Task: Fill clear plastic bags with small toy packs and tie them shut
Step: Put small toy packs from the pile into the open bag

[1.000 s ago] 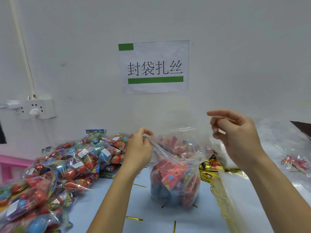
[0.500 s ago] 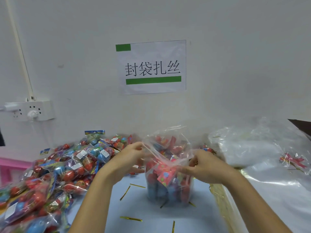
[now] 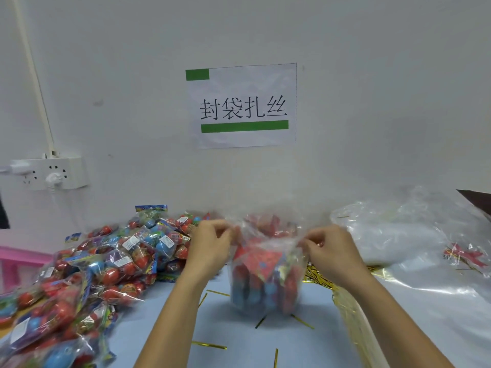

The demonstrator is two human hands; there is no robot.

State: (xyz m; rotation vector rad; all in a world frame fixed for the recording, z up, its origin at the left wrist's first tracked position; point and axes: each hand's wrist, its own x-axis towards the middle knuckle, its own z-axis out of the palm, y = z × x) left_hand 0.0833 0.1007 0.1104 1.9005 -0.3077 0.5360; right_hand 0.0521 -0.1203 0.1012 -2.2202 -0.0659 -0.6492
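Observation:
A clear plastic bag (image 3: 265,282) full of red and blue toy packs stands upright on the light blue table (image 3: 239,335), straight ahead. My left hand (image 3: 210,245) pinches the bag's open top edge on the left side. My right hand (image 3: 332,251) pinches the same edge on the right side. The bag's mouth is stretched between both hands and the film above it looks blurred. A big heap of loose toy packs (image 3: 101,264) lies to the left of the bag.
Gold twist ties (image 3: 210,345) lie scattered on the table near the bag, with a bundle of gold ties (image 3: 318,277) behind my right wrist. A stack of empty clear bags (image 3: 393,235) sits at right. A power strip (image 3: 50,172) hangs on the wall at left.
My right hand came down from mid-air and took the bag's right top edge. Both hands now hold the mouth lower and wider apart than half a second ago.

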